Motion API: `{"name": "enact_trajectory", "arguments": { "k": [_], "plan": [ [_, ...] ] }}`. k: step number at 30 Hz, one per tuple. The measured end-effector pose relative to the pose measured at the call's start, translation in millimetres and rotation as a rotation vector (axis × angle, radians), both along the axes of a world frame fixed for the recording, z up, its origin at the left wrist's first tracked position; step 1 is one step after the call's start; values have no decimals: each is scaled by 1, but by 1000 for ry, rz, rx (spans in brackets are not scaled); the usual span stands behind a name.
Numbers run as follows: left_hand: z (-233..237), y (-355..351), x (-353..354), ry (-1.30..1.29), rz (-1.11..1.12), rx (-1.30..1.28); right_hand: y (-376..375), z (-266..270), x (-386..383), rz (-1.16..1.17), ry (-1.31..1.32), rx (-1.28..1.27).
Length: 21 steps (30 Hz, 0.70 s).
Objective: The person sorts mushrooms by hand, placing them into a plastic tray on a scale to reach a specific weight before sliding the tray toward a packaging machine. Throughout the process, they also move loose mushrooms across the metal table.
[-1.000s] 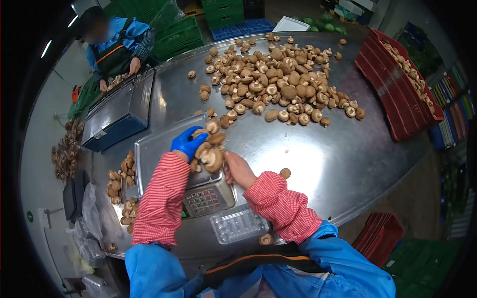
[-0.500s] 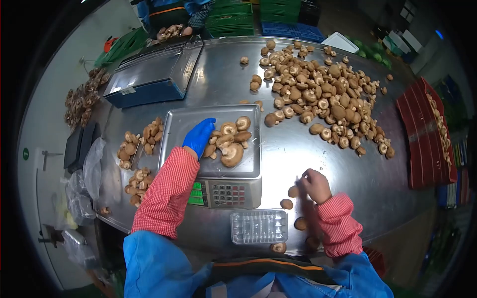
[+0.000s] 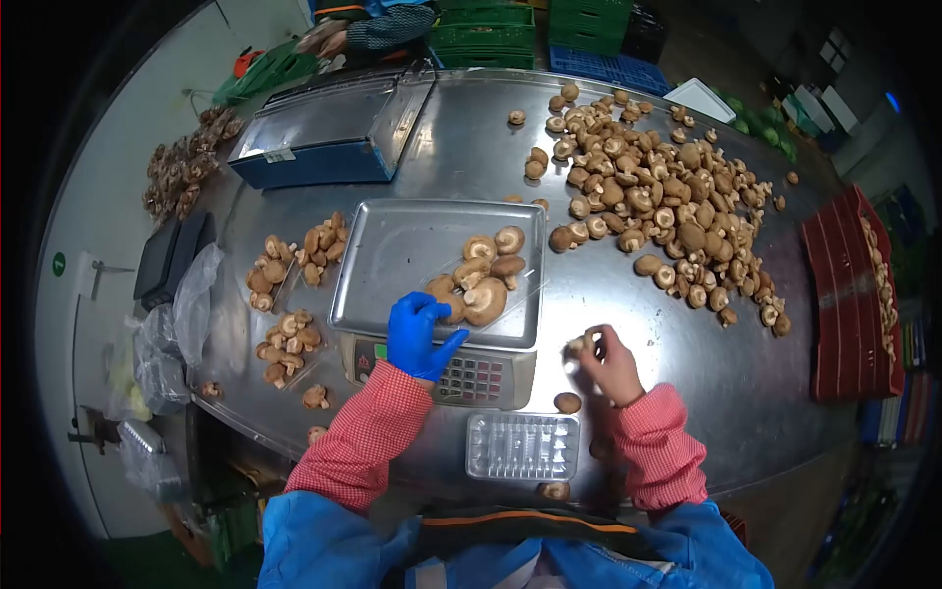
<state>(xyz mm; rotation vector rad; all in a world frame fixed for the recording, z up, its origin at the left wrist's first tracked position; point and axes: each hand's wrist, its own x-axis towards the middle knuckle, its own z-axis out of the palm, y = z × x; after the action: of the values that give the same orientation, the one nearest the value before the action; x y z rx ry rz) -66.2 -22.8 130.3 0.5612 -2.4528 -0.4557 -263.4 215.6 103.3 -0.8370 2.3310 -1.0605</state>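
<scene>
My left hand (image 3: 417, 336), in a blue glove, is over the front edge of the scale tray (image 3: 383, 250). Its thumb points away from the curled fingers, and the fingertips reach the nearest mushroom of a small group of shiitake mushrooms (image 3: 485, 300) lying on the tray. Nothing shows held in it. My bare right hand (image 3: 616, 373) pinches a single shiitake mushroom (image 3: 579, 347) above the table, right of the scale's keypad (image 3: 469, 379). Below sits a clear plastic punnet (image 3: 522, 447), with a loose mushroom (image 3: 567, 402) just beyond its rim.
A large heap of mushrooms (image 3: 677, 196) covers the far right of the steel table. Smaller mushroom groups (image 3: 291, 339) lie left of the scale. A blue-sided metal machine (image 3: 314, 162) stands behind, a red crate (image 3: 844, 294) at right. Another person's arm (image 3: 392, 27) shows at the far side.
My left hand has come from the tray's left side to its front edge. My right hand has lifted slightly and holds a mushroom. The whole view has shifted a little.
</scene>
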Motion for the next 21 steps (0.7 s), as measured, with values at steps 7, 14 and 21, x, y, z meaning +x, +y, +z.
{"name": "enact_trajectory", "arguments": {
  "k": [7, 14, 21],
  "plan": [
    [-21, 4, -9, 144, 76, 186, -92, 39, -24, -86, 288, -456],
    [-23, -23, -10, 91, 121, 303, -119, 24, -11, 101, 365, -92],
    [-28, -68, 40, 203, 322, 705, -8, 17, 45, 343, 328, 17]
  ]
}}
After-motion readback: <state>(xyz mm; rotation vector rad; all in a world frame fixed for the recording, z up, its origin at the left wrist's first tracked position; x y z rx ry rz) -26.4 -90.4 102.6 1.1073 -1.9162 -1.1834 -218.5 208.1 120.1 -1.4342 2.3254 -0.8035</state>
